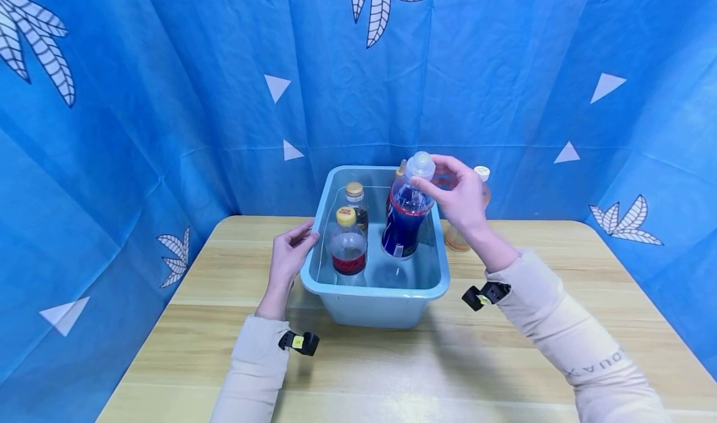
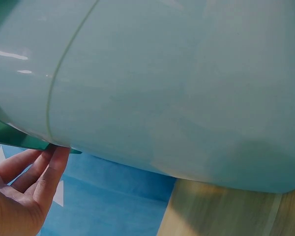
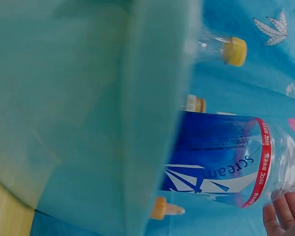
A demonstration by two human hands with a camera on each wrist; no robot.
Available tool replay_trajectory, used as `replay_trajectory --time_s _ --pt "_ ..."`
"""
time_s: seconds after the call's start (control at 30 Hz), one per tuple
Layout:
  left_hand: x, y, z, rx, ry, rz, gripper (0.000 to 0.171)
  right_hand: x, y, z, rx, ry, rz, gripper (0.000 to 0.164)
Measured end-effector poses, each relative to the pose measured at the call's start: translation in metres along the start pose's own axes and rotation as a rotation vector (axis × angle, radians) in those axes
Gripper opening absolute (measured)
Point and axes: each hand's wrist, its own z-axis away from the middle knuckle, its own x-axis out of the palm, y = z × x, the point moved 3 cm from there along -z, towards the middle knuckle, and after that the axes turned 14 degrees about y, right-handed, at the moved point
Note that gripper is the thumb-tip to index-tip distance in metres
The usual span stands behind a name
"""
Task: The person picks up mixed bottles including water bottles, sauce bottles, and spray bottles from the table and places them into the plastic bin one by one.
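Note:
A light blue plastic bin point(image 1: 370, 311) stands on the table, with bottles inside it. My left hand point(image 1: 290, 252) holds the bin's left rim; in the left wrist view the fingers point(image 2: 54, 169) touch the underside of the lip, and the thumb is hidden. With thumb and fingers, my right hand point(image 1: 462, 193) grips the neck of a clear plastic bottle with a blue "scream" label point(image 1: 404, 221). That bottle is slightly tilted inside the bin's right half. Whether its base touches the bin floor I cannot tell. In the right wrist view, fingers point(image 3: 285, 211) meet the bottle just beyond its red band.
Inside the bin at left are a yellow-capped bottle with a red label point(image 1: 348, 262) and a gold-capped bottle point(image 1: 355, 191). Behind the blue-labelled bottle shows an orange-capped one point(image 3: 159, 208). Outside, right of the bin, stands a white-capped bottle point(image 1: 456, 241). Blue curtains point(image 1: 482, 68) surround the wooden table point(image 1: 358, 379).

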Motion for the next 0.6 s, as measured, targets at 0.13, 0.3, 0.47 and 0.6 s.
replay_trajectory --time_s 0.13,0.3,0.47,0.6 --pt "0.000 0.000 0.001 -0.002 -0.001 0.001 0.038 0.002 0.007 0.005 0.012 -0.029 0.021 0.041" --pt "-0.001 0.001 0.002 -0.007 -0.002 0.006 0.038 0.004 0.016 0.009 0.028 -0.045 0.040 0.043" --pt "-0.001 0.001 0.003 0.001 0.004 -0.001 0.038 0.007 0.025 0.011 0.050 -0.056 0.031 0.042" --pt "-0.001 0.001 0.004 -0.001 0.006 0.001 0.038 0.010 0.032 0.013 0.080 -0.067 0.039 0.044"
